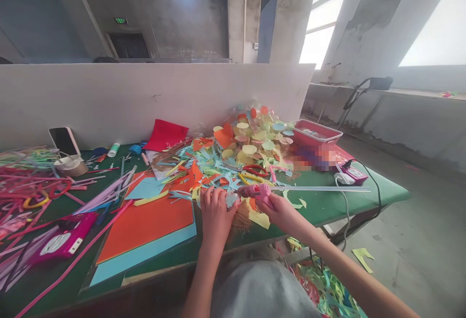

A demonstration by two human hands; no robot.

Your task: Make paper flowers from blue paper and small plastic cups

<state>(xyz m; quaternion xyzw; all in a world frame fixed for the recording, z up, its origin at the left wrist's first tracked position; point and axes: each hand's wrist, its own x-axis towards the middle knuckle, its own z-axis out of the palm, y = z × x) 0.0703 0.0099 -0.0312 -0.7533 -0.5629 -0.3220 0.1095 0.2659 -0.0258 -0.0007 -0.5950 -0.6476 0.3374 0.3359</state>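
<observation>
In my right hand (274,211) is a small pink hot glue gun (262,192), its dark nozzle pointing left. A long clear glue stick (320,189) sticks out from its back end to the right. My left hand (216,207) is curled around a small translucent piece (232,199), which looks like clear plastic; the nozzle is right beside it. Whether nozzle and plastic touch, I cannot tell. Under both hands lie a brown fibrous bundle (241,218) and a yellow paper scrap (259,218). Just beyond them are red-handled scissors (255,169) and a yellow-handled pair (251,177).
Orange paper sheets (153,225) lie left on the green table (316,206). Paper-topped clear pieces (255,143) are heaped behind, by a red basket (316,131). Pink strips (32,187), a magenta power strip (65,240) and a phone (64,141) are left. A corded power strip (351,175) sits right.
</observation>
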